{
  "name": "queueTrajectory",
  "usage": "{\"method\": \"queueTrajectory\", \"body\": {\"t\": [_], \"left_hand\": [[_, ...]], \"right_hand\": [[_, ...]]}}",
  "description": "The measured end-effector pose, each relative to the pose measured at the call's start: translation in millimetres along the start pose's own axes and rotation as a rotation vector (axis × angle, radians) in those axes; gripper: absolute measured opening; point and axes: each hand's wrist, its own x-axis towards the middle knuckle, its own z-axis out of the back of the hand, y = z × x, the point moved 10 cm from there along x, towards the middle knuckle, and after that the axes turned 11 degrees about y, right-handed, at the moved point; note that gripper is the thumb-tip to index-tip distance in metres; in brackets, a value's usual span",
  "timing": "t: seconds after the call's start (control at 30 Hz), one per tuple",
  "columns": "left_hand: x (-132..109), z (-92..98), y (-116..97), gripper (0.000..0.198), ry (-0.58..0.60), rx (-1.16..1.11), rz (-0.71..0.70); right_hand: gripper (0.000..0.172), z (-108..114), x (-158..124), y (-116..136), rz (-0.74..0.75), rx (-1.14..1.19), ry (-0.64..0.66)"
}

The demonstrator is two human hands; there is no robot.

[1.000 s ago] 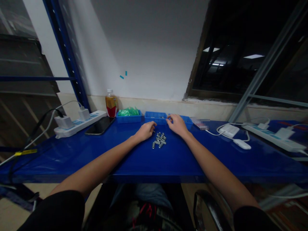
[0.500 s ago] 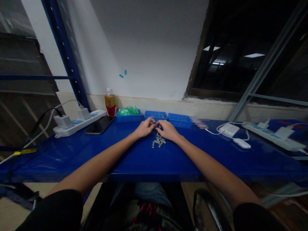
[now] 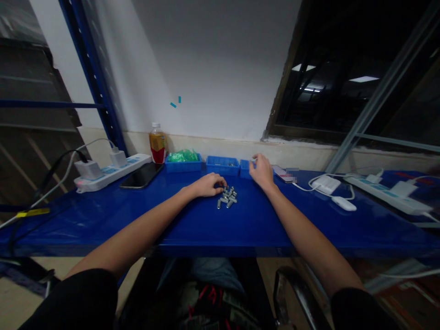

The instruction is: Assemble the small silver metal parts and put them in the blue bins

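Left hand [image 3: 208, 184]: fingers slightly apart.
Metal pieces [image 3: 231, 200]: beside those fingers; probably best pinched singly.
Right hand [image 3: 262, 171]: grip unclear.
Bin [image 3: 244, 170]: at its fingers.

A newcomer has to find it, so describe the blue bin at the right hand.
Start at the blue table and follow its far edge, by the wall, to three blue bins in a row. Take the rightmost bin: the right hand partly covers it, unlike the middle bin and the left bin with green contents.
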Motion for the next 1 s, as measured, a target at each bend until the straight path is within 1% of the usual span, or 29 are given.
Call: {"method": "queueTrajectory", "body": {"t": [0.07, 0.1, 0.17, 0.23, 0.33, 0.4, 0.47, 0.53, 0.7, 0.77, 0.83, 0.9, 0.93, 1.0], "left_hand": [[0.8, -3.0, -2.7, 0.014, 0.020, 0.007, -0.012], [1.1, -3.7, -2.6, 0.012, 0.018, -0.008, -0.007], [1.8, -3.2, 0.5, 0.009, -0.007, -0.063, 0.019], [2.0, -0.5, 8.7, 0.011, -0.056, -0.165, 0.069], [0.3, 6.8, 28.7, 0.016, -0.177, -0.368, 0.162], [-1.6, 11.6, 41.0, 0.019, -0.262, -0.481, 0.201], [-2.6, 13.0, 49.0, 0.022, -0.309, -0.567, 0.224], [-3.1, 11.7, 51.7, 0.025, -0.320, -0.625, 0.240], [-3.0, 9.2, 41.5, 0.037, -0.276, -0.620, 0.253], [-2.3, 9.4, 38.1, 0.041, -0.257, -0.597, 0.247], [-1.2, 9.3, 34.8, 0.039, -0.228, -0.517, 0.232], [1.1, 7.4, 26.2, 0.030, -0.176, -0.345, 0.176], [2.4, 4.7, 19.6, 0.026, -0.141, -0.241, 0.133], [3.6, -3.1, 6.4, 0.029, -0.076, -0.068, 0.045]], "right_hand": [[0.024, -0.7, 0.5, -20.7, -0.070, -0.028, -0.002], [0.023, -2.1, 0.5, -25.2, -0.078, -0.031, 0.002], [0.020, -6.4, 0.5, -22.0, -0.049, -0.012, 0.017], [0.017, -15.3, -0.2, -1.1, 0.048, 0.037, 0.083], [0.016, -31.7, -10.0, 52.6, 0.289, 0.114, 0.242], [0.018, -37.2, -20.9, 83.6, 0.408, 0.122, 0.301], [0.022, -40.4, -29.3, 101.3, 0.450, 0.090, 0.323], [0.023, -43.0, -34.2, 107.4, 0.446, 0.046, 0.330], [0.016, -41.8, -36.3, 105.0, 0.416, -0.004, 0.288], [0.016, -38.6, -33.5, 103.4, 0.409, 0.004, 0.268], [0.020, -31.7, -27.0, 97.7, 0.389, 0.029, 0.236], [0.021, -19.3, -17.2, 82.8, 0.340, 0.062, 0.171], [0.020, -11.1, -11.9, 70.2, 0.294, 0.069, 0.120], [0.021, 5.5, -3.3, 36.5, 0.159, 0.046, 0.003]]}}
